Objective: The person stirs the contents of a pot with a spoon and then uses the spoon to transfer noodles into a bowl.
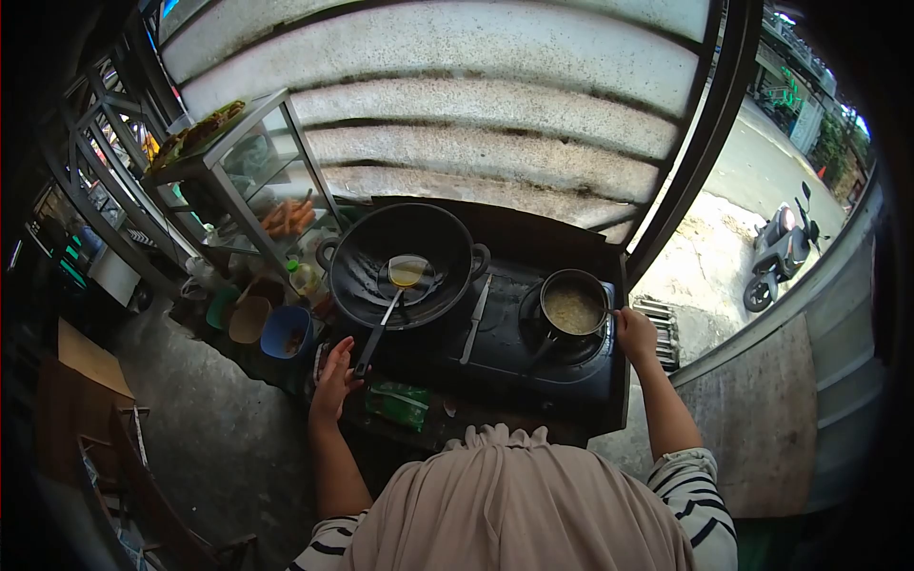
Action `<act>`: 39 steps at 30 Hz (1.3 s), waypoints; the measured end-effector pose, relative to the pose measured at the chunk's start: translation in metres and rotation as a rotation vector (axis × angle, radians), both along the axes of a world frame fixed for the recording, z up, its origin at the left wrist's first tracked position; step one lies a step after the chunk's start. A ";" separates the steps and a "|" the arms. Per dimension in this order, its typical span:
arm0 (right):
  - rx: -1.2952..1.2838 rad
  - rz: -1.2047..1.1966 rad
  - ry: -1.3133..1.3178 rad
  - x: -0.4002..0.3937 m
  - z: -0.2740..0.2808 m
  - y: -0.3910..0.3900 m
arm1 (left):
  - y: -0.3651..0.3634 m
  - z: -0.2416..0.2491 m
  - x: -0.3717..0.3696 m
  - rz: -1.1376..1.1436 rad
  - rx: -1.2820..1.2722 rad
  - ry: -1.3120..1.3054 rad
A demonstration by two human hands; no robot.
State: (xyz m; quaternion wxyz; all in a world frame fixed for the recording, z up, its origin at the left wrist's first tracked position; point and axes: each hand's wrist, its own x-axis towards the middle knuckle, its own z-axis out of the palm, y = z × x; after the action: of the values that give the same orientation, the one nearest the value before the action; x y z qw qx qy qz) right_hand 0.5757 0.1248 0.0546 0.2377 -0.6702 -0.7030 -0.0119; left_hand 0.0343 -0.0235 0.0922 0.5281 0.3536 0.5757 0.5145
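Observation:
A large black wok (358, 271) sits on the left of the stove (509, 366). A ladle (391, 309) with yellowish liquid in its bowl rests in it, the black handle reaching over the near rim. My left hand (333, 381) is beside the handle's end, fingers apart; no grip on the handle shows. My right hand (636, 335) is closed round the handle of a small pot (574, 303) on the right burner, which holds pale, cloudy contents. Between wok and pot lies a knife (477, 319). A green packet (398, 404) is at the stove's front edge.
At the left stand a blue bowl (287, 332), a beige bowl (249, 320), a green bowl (222, 307) and a yellowish bottle with a green cap (304, 277). Behind them is a glass display case (249, 186). A corrugated wall (495, 105) rises behind the stove; a scooter (784, 249) stands outside.

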 end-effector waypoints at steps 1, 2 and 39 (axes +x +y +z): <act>0.002 0.001 0.000 -0.001 -0.001 -0.001 | 0.000 0.000 0.000 0.001 0.002 0.000; -0.041 0.018 0.014 -0.003 -0.003 -0.001 | 0.000 0.000 0.000 0.000 0.000 0.003; -0.312 0.080 0.404 0.010 -0.055 0.018 | 0.001 0.002 -0.002 -0.018 -0.025 -0.008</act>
State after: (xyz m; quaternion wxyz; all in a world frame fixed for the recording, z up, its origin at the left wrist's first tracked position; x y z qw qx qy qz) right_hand 0.5853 0.1428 -0.0008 0.2673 -0.6590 -0.6606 0.2404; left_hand 0.0319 -0.0222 0.0940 0.5394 0.3499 0.5767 0.5039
